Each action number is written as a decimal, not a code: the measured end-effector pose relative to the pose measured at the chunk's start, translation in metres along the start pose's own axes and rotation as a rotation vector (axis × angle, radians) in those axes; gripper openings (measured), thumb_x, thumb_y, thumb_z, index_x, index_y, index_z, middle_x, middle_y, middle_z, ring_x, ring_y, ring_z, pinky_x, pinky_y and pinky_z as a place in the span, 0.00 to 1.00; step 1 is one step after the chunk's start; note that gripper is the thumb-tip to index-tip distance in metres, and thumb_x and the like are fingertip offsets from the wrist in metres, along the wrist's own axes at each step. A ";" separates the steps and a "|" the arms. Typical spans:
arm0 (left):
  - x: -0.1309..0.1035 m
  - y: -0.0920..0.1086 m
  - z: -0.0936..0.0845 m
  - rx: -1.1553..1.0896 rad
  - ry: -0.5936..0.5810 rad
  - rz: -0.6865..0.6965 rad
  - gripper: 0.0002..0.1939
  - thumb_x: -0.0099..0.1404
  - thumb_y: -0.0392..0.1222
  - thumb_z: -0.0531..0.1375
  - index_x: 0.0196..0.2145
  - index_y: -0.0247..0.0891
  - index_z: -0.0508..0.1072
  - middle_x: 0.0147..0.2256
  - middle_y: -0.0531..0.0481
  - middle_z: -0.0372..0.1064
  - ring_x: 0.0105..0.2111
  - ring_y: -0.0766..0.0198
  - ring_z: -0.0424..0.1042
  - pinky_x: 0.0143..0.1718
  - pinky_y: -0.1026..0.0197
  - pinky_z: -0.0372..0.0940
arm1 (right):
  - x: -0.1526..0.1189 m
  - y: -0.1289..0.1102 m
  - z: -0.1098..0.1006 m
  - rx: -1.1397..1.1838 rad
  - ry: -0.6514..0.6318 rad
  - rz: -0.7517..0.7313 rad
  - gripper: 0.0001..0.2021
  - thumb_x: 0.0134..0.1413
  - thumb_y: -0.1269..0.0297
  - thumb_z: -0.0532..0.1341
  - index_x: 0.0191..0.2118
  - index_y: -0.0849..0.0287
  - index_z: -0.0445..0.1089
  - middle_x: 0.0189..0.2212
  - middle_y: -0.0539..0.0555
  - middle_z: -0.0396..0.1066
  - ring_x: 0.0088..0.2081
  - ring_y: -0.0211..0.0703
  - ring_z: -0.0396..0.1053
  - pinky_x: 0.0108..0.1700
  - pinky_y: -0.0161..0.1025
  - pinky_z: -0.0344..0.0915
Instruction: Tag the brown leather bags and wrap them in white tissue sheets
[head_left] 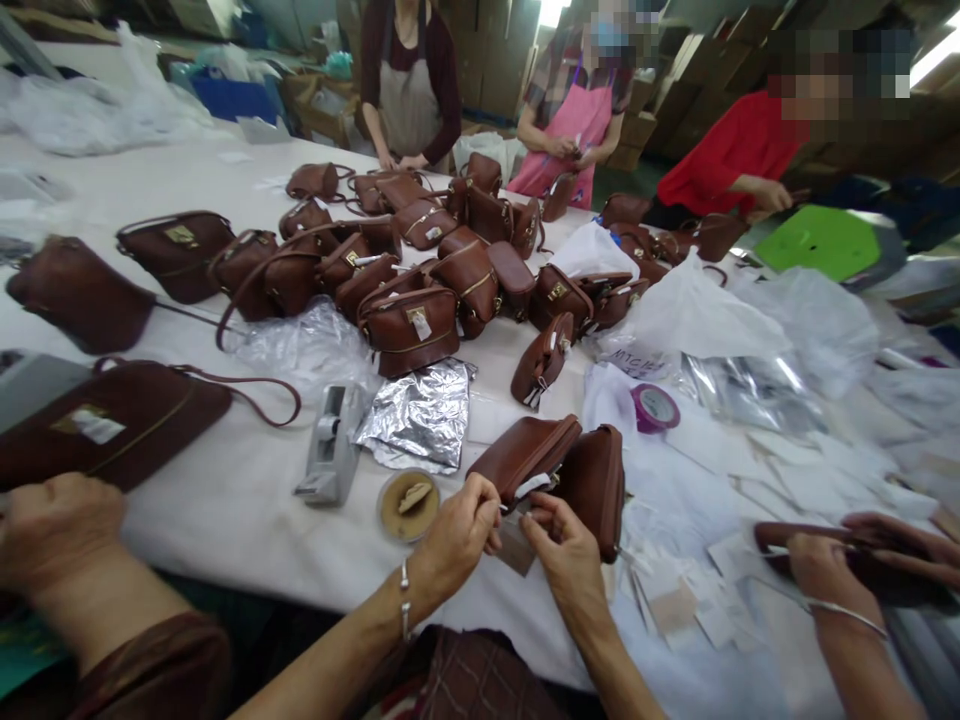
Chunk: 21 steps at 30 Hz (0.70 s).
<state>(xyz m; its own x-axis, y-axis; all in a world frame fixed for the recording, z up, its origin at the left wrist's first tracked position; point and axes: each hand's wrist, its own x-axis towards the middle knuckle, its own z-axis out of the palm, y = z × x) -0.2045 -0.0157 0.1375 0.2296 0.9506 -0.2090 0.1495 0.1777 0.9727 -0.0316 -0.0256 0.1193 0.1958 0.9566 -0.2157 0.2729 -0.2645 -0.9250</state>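
1. A brown leather bag (551, 470) is being held at the near edge of the white worktop (225, 500), its flap lifted open.
2. A small white tag (531, 487) at the bag's opening is being pinched by the left hand (459, 535); the right hand (566, 555) is being closed on a card (516, 545) just below the flap.
3. Little free room is being left around the hands: a tape dispenser (330, 445), a round tin (407, 505) and a crumpled foil sheet (420, 415) are lying just to the left, loose paper slips (675, 590) to the right.
4. Further back, the worktop is being crowded by a heap of brown bags (420, 260).
5. A co-worker's hand (56, 530) on the left and another's hand (825, 570) on the right are being cut off by the frame.
6. What the fingertips are gripping inside the opening cannot be made out fully.
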 end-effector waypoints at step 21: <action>-0.022 -0.010 0.033 0.246 0.090 0.117 0.07 0.69 0.40 0.48 0.34 0.40 0.62 0.30 0.53 0.67 0.31 0.64 0.68 0.34 0.64 0.60 | -0.022 -0.017 -0.009 0.569 -0.193 0.509 0.19 0.28 0.56 0.76 0.30 0.61 0.77 0.27 0.54 0.75 0.27 0.38 0.70 0.30 0.34 0.66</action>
<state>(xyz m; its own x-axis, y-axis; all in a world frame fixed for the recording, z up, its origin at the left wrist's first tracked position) -0.1788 -0.0470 0.1289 0.1740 0.9818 -0.0764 0.3589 0.0090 0.9333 -0.0315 -0.0435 0.1423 -0.0140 0.7525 -0.6584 -0.3404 -0.6227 -0.7045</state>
